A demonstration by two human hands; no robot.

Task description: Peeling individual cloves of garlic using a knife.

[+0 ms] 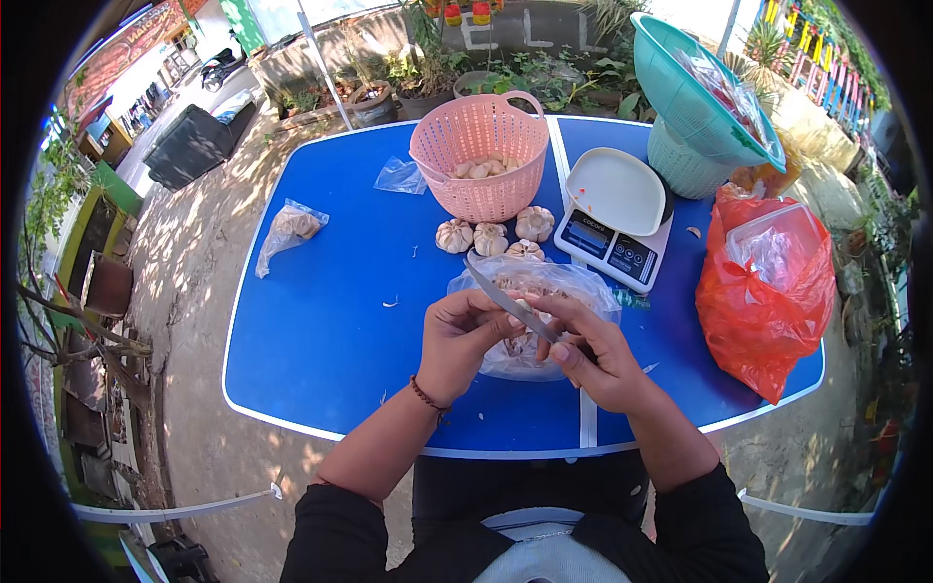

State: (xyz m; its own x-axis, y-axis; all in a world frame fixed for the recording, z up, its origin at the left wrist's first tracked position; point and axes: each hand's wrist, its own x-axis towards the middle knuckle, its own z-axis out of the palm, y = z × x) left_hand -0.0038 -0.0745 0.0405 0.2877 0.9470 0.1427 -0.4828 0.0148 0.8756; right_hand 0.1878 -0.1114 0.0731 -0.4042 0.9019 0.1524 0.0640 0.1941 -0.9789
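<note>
In my right hand (594, 350) is a knife (503, 297), its blade slanting up to the left. My left hand (470, 331) pinches a small pale garlic clove (523, 306) against the blade. Both hands are over an open clear plastic bag (510, 364) with garlic skins in it. Several whole garlic bulbs (490, 239) lie just beyond the bag. Behind them stands a pink plastic basket (485, 197) with peeled cloves (485, 167) at its bottom.
A kitchen scale (616, 218) stands right of the basket. Farther right are a red plastic bag (765, 313) and a teal colander (674, 80) tilted on a basket (681, 160). A small knotted bag (291, 222) lies on the blue table (328, 313) at left, near bits of skin.
</note>
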